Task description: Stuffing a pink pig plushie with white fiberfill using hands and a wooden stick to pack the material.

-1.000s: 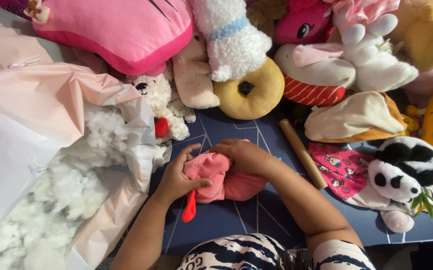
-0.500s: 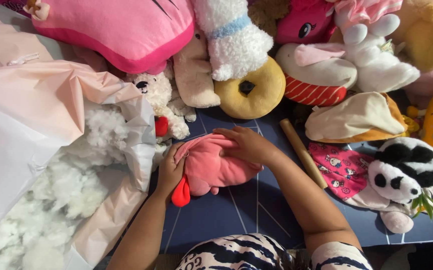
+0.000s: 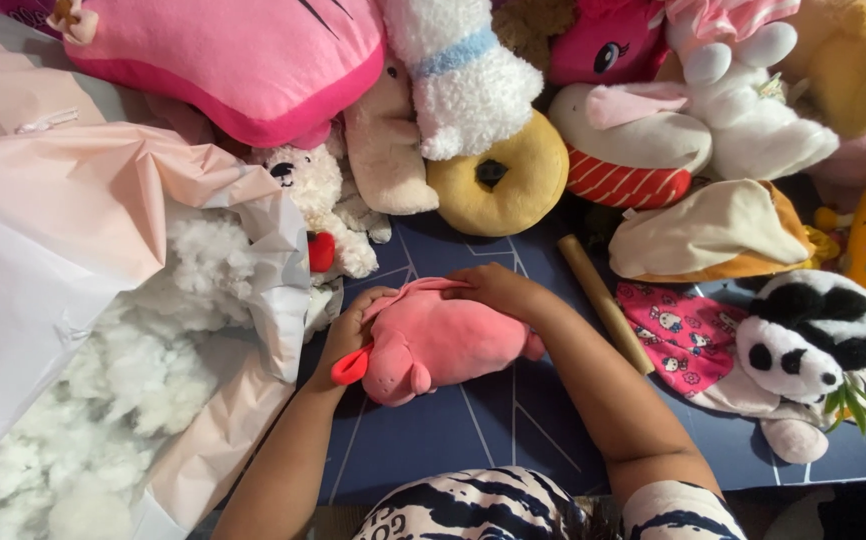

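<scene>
Both hands grip the pink plush on the tabletop: left hand at its end, right hand on top.

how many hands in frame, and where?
2. Left hand grips the pink plush toy at its left end; right hand presses along its top edge. No other person's hand shows.

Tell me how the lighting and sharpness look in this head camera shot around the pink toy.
Head view: soft, even light, no glare; the pink plush toy and both hands, left hand and right hand, look sharp; faint shadow falls on the blue mat beneath them; edges bend slightly.
</scene>
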